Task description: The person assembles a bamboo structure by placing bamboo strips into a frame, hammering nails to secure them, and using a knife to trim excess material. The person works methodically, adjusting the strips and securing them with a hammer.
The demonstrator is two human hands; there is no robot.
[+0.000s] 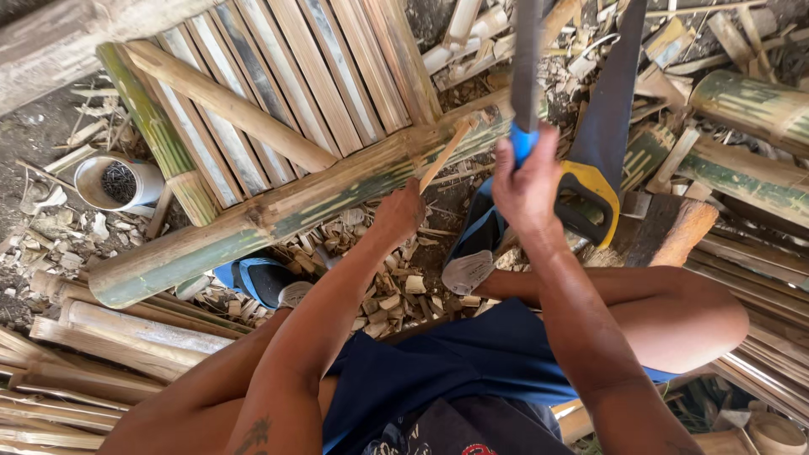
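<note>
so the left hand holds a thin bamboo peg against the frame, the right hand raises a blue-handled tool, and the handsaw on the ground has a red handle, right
Not quite: the handsaw has a yellow and black handle, not red, as the head view shows. The rest holds: the left hand holds a thin bamboo peg against the bamboo frame, and the right hand raises a blue-handled tool.

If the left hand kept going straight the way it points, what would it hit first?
Most likely the green bamboo pole: the left hand holds a thin peg aimed at it, though depth is unclear.

Soft, even daylight with faint shadows; sharp centre, slight motion blur and wide-angle bending at edges.
</note>
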